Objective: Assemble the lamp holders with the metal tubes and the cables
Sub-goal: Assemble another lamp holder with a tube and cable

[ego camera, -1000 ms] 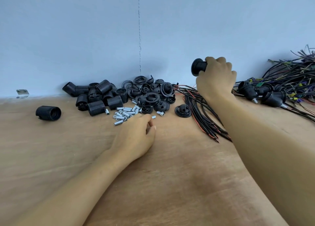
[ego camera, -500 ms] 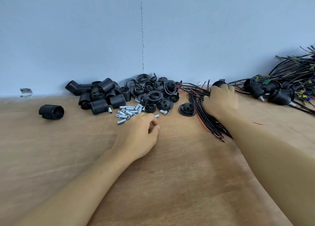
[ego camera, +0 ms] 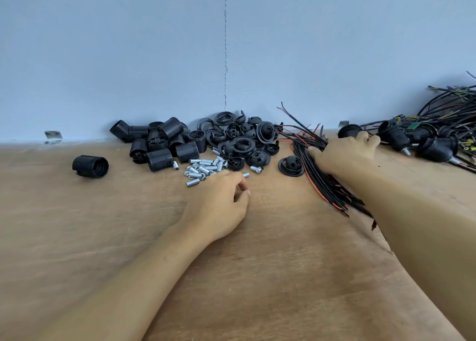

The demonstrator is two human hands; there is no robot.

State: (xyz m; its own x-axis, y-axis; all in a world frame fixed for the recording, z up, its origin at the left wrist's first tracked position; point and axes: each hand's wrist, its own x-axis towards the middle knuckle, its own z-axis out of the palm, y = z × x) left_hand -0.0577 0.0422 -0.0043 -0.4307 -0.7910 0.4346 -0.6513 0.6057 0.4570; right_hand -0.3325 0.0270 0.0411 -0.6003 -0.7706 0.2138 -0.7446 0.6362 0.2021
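On plywood (ego camera: 103, 237), ribbed holders (ego camera: 159, 145) — shiny tubes (ego camera: 203, 169)

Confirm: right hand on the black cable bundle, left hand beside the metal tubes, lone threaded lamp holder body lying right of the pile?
One error: the head view shows the lone threaded lamp holder body left of the pile, apart from it. The rest stands: right hand on the black cable bundle, left hand beside the metal tubes.
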